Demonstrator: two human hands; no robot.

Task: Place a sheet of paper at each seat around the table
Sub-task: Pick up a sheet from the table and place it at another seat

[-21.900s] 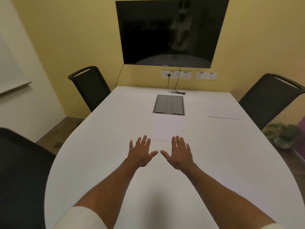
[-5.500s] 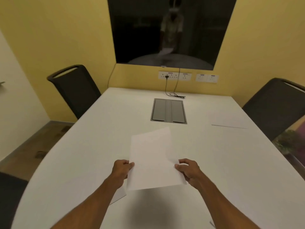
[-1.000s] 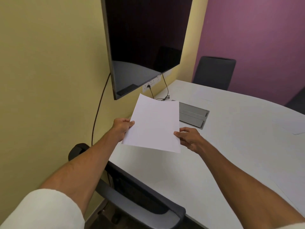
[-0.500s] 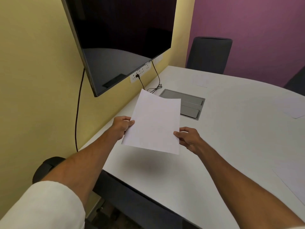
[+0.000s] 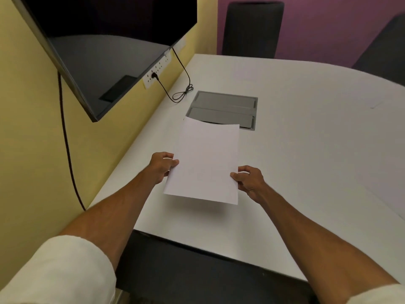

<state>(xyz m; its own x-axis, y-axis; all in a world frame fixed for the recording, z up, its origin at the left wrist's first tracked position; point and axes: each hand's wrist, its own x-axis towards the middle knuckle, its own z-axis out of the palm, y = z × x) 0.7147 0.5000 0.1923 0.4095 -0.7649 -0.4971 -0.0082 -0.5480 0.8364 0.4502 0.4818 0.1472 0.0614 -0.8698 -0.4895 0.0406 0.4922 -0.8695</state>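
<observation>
A blank white sheet of paper [image 5: 206,161] hangs a little above the white table [image 5: 306,139], casting a shadow on it. My left hand [image 5: 162,165] pinches its left edge and my right hand [image 5: 248,179] pinches its right edge. The sheet is over the table's near edge, in front of a dark chair [image 5: 197,273] tucked under it. Another sheet [image 5: 392,189] lies flat at the table's right side, cut off by the frame.
A grey cable hatch [image 5: 223,109] is set into the table just beyond the sheet. A black cable [image 5: 182,93] coils near the wall sockets [image 5: 156,72]. A dark screen [image 5: 105,40] juts from the yellow wall at left. Two dark chairs [image 5: 252,29] stand at the far side.
My view has dropped and moved closer to the table. Both hands have lowered the sheet nearer to the tabletop by the near edge, still gripping it.
</observation>
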